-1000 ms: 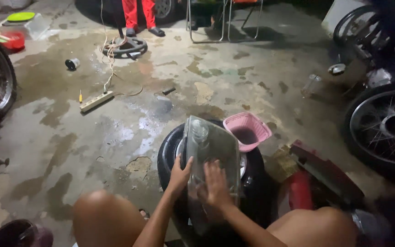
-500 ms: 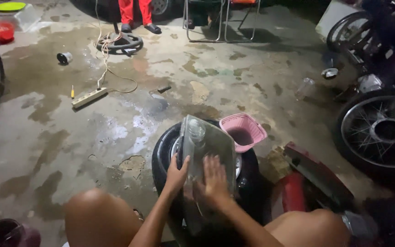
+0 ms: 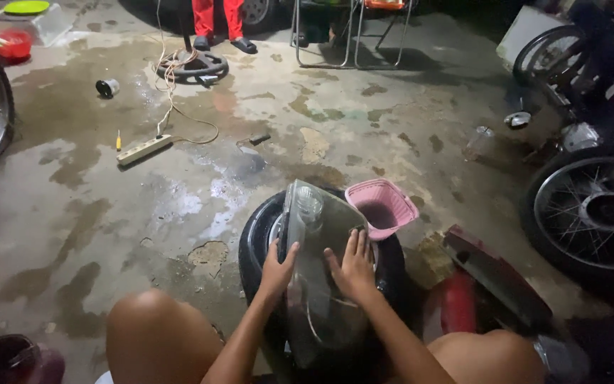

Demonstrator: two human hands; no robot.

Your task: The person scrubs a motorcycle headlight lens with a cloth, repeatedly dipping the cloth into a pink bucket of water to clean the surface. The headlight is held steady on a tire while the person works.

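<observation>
Between the bare knees, on top of a black tyre (image 3: 257, 242) lying flat on the wet concrete floor (image 3: 108, 213), rests a clear plastic headlight lens (image 3: 318, 284), tilted up toward the camera. Left hand (image 3: 277, 270) pressed flat against its left edge, fingers spread and not clenched round anything; right hand (image 3: 353, 267) laid open over its middle, likewise only pressing. No firm grip anywhere, so a likely slip: smooth, curved, perhaps damp plastic could slide off the rounded tyre and crack on the concrete. Just beside the far rim sits a pink basket (image 3: 381, 208), easily knocked over by a sliding lens. Further back, a power strip (image 3: 143, 149) with its cord lying near puddles, a shock hazard should water spread. Red panel (image 3: 463, 313) close by the right knee, open to scratching.
</observation>
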